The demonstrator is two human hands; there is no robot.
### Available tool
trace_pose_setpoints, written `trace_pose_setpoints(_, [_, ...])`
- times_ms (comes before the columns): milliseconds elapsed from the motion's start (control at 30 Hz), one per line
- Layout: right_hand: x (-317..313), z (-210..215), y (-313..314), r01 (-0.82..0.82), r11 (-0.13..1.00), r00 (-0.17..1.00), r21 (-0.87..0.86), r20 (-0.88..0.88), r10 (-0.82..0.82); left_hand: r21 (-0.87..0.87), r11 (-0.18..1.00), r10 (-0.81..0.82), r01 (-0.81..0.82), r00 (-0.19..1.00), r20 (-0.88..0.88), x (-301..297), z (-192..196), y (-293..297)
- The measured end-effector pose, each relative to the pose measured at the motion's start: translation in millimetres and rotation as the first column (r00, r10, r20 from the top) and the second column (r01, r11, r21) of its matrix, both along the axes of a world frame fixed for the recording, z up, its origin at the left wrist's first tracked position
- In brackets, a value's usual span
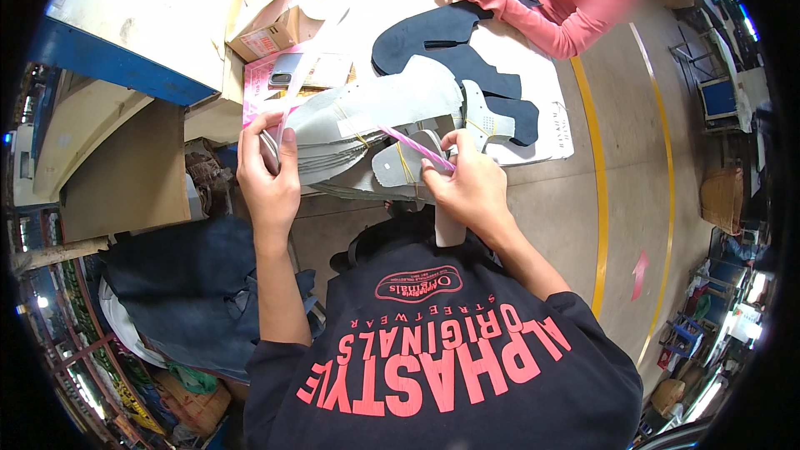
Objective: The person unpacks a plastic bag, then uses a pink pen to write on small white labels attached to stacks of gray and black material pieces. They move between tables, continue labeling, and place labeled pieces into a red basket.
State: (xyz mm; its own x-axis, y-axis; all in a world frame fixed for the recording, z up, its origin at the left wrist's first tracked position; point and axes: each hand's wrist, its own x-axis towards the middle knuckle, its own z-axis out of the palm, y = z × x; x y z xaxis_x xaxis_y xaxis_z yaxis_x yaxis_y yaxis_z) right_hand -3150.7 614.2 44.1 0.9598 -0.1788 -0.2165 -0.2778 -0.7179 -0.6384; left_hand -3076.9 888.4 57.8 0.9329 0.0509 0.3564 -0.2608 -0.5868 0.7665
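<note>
My left hand (271, 171) is closed around a small bundle of thin grey pieces (269, 150), seen edge-on. A pale, see-through strip (293, 96) rises beside its fingers. In my right hand (472, 179) is a slim pink striped pen-like stick (408, 144), pointing up and left. A grey tongue-shaped piece (450, 229) shows below that hand; whether I hold it is unclear. Between and beyond my hands lies a thick stack of light-grey cut sheets (379, 98) with yellow rubber bands (406, 162) around parts of it.
Black cut pieces (446, 42) lie beyond the stack on the white table (546, 87). Across it, a person in a pink sleeve (533, 12) handles more dark pieces. A phone (286, 69) and a cardboard box (262, 29) stand at left. Dark material (192, 283) is piled lower left.
</note>
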Motion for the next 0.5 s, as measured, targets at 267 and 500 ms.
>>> trace_pose_setpoints(267, [-7,10,-24,0.074,0.887,0.997,0.456,-0.005,-0.081,0.430,0.857,-0.279,0.285,0.957,-0.077,-17,4,-10])
trace_pose_setpoints(500, [-1,8,-48,-0.120,0.331,0.980,0.936,0.164,-0.111,0.029,0.955,-0.290,0.296,0.948,-0.128,-39,14,-9])
